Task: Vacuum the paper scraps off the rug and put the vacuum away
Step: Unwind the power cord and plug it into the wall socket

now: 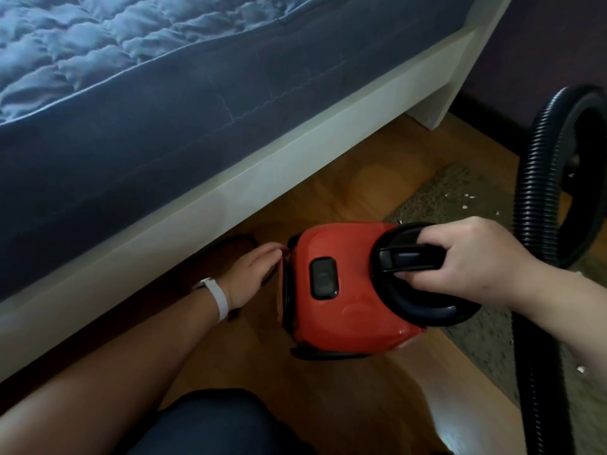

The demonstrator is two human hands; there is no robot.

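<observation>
A small red canister vacuum point(341, 287) sits on the wooden floor beside the bed, partly over the rug's edge. My right hand point(469, 257) grips its black handle point(410, 257) from above. At the vacuum's rear end my left hand point(253, 274) touches the body, its fingertips hidden behind it. The black ribbed hose point(538, 224) loops up on the right. White paper scraps point(468, 200) lie scattered on the grey-green rug point(460, 192).
A white bed frame point(230, 192) with a blue quilted mattress point(131, 93) fills the left and top, with a dark gap beneath it. Wooden floor point(345, 405) lies in front. My knee point(213, 425) is at the bottom. A dark wall stands at the far right.
</observation>
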